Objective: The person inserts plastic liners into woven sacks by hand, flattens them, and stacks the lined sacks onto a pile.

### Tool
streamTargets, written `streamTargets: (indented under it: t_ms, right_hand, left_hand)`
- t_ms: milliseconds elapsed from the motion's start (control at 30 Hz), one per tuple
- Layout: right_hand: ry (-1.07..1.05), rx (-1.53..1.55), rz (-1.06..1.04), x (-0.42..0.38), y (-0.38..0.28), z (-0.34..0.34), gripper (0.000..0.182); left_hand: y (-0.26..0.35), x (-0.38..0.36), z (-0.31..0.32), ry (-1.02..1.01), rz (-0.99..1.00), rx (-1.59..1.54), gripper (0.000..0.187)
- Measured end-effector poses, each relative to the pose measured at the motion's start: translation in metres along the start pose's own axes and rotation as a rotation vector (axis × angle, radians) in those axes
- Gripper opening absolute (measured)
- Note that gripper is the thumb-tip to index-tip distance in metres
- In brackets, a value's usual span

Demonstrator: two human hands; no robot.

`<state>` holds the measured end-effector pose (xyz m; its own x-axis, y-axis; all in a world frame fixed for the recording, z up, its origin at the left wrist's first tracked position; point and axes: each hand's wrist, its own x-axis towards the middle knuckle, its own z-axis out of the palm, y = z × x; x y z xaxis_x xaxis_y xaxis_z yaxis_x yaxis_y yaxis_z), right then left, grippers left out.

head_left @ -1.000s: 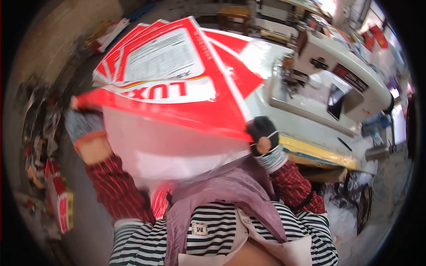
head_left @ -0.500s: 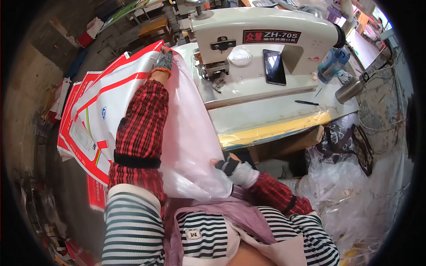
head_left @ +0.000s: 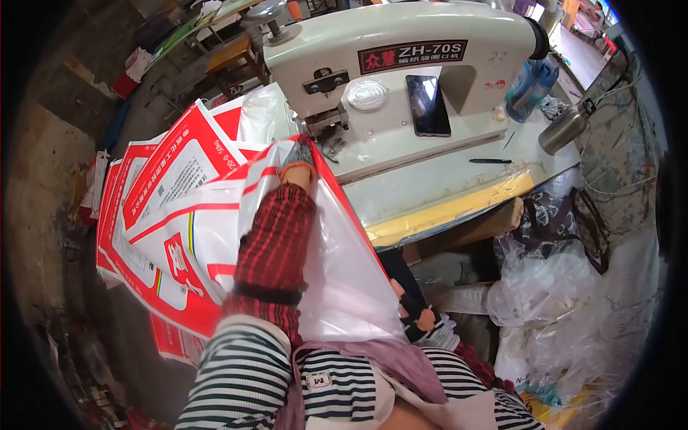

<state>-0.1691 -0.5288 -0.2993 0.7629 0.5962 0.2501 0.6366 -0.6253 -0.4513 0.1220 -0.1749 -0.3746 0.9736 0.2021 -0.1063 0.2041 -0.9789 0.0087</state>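
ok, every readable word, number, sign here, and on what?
"众慧": nameplate on the sewing machine
"ZH-70S": nameplate
"编织袋圈口机": nameplate
"50kg": red-and-white sack
"20-0", start unclear: same sack
"M": shirt patch
"N-P", rest unclear: white plastic
Other sack print: too small or blurred to read surely.

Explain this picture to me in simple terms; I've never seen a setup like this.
There is no robot here: a camera worn on a person's head looks forward and down at both hands. The pale machine, marked ZH-70S, looks like a sewing machine. On its table are a phone, a pen and a metal bottle. The left hand seems to hold a red-and-white bag; its fingertips are hard to see. The right hand is at the bag's lower edge.
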Motion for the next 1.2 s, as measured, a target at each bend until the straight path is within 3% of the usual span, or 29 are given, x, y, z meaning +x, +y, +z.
streamTargets:
  t_ms: [100,167,200,233,267,333,400,433,467,533,567,600,700,733,800,833,900,967,1000,1033,1067,1100,1133,1167,1200]
  right_hand:
    - [0.079,-0.211,-0.089,-0.009,-0.011,-0.011,0.012]
    - [0.323,-0.587,-0.178,-0.002,-0.019,-0.013,0.012]
    - [0.026,-0.207,-0.014,0.043,-0.037,-0.062,0.010]
    - [-0.017,-0.249,0.078,0.074,-0.047,-0.073,0.010]
    - [-0.385,-0.251,-0.160,0.107,-0.032,-0.076,0.015]
    - [-0.645,-0.162,-0.178,0.167,-0.019,-0.075,0.023]
    - [-0.439,-0.063,-0.055,0.203,-0.003,-0.046,0.022]
    - [-0.475,-0.047,-0.034,0.221,-0.017,-0.088,0.023]
    - [-0.500,-0.094,-0.077,0.238,-0.014,-0.076,0.024]
    - [-0.404,-0.029,0.036,0.241,-0.013,-0.054,0.025]
    - [-0.223,-0.108,-0.205,0.238,-0.017,-0.069,0.024]
    - [-0.249,0.438,0.162,0.240,-0.017,-0.068,0.022]
    - [-0.369,0.296,0.090,0.227,-0.015,-0.066,0.028]
    - [-0.326,0.335,0.214,0.220,-0.022,-0.069,0.057]
    - [-0.334,0.281,0.161,0.214,-0.024,-0.073,0.053]
    - [-0.338,0.231,0.110,0.209,-0.025,-0.075,0.050]
    - [-0.342,0.128,0.005,0.202,-0.027,-0.078,0.045]
    - [-0.356,0.103,0.066,0.199,-0.028,-0.069,0.046]
    - [-0.370,0.085,0.132,0.198,-0.028,-0.065,0.047]
    - [-0.735,-0.206,-0.167,0.205,-0.030,-0.077,0.058]
    - [-0.734,-0.209,-0.170,0.199,-0.024,-0.065,0.058]
    - [-0.660,-0.298,-0.237,0.188,-0.013,-0.042,0.030]
    - [-0.583,-0.385,-0.303,0.181,-0.009,-0.030,0.015]
    - [-0.578,-0.385,-0.305,0.181,-0.017,-0.042,0.015]
    - [-0.415,-0.121,-0.079,0.184,-0.032,-0.064,0.015]
  left_hand:
    - [0.010,0.026,-0.068,-0.082,0.073,0.027,0.026]
    - [0.013,0.039,-0.103,-0.120,0.139,0.072,0.022]
    - [0.012,0.038,-0.117,-0.144,0.170,0.115,0.020]
    - [0.005,0.032,-0.130,-0.188,0.198,0.178,0.019]
    - [-0.007,0.022,-0.145,-0.264,0.221,0.261,0.017]
    - [-0.041,-0.021,-0.175,-0.504,0.228,0.449,0.015]
    - [-0.082,-0.093,-0.203,-0.811,0.191,0.576,0.013]
    - [-0.098,-0.134,-0.211,-0.918,0.214,0.588,0.014]
    - [-0.111,-0.183,-0.210,-1.006,0.217,0.570,0.015]
    - [-0.112,-0.271,-0.203,-1.110,0.225,0.462,0.019]
    - [-0.100,-0.307,-0.197,-1.098,0.214,0.378,0.020]
    - [-0.083,-0.329,-0.190,-1.016,0.182,0.279,0.022]
    - [-0.028,-0.338,-0.172,-0.423,-0.020,-0.083,0.029]
    - [-0.015,-0.320,-0.176,-0.199,-0.055,-0.225,0.031]
    - [0.005,-0.288,-0.250,-0.250,0.005,-0.611,0.033]
    - [0.013,-0.292,-0.251,-0.254,0.003,-0.612,0.033]
    - [0.051,-0.302,-0.247,-0.642,0.285,-0.556,0.038]
    - [0.075,-0.305,-0.245,-1.004,0.576,-0.476,0.044]
    - [0.072,-0.313,-0.241,-0.994,0.630,-0.364,0.062]
    - [0.053,-0.314,-0.222,-0.925,0.744,-0.398,0.064]
    - [0.049,-0.313,-0.228,-0.854,0.855,-0.430,0.067]
    - [0.042,-0.306,-0.238,-1.059,0.685,-0.234,0.062]
    - [0.049,-0.293,-0.277,-1.248,0.501,-0.032,0.056]
    - [0.041,-0.284,-0.288,-1.091,0.529,-0.002,0.051]
    - [0.031,-0.278,-0.298,-0.931,0.556,0.029,0.045]
